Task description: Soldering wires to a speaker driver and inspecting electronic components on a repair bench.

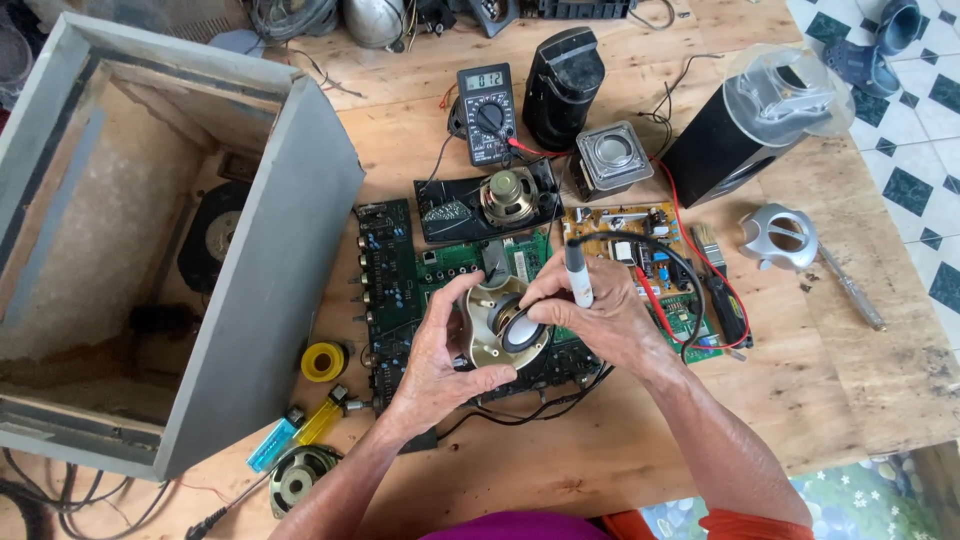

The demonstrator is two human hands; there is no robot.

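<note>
Speaker driver [508, 328], gold-framed, sits gripped between both hands above the green circuit boards [470, 265] mid-table. Left hand [440, 350] curls closed round its near-left rim; right hand [590, 310] clasps the far-right edge and also pinches a grey probe [578, 275]. Just beyond lie a multimeter [487, 113] and another speaker [508, 195]. Left, an open grey cabinet [270, 290] holds a dark woofer [215, 235].

Bright, even daylight, soft shadows under the hands, sharp focus throughout, slight wide-angle bending at the edges.
</note>
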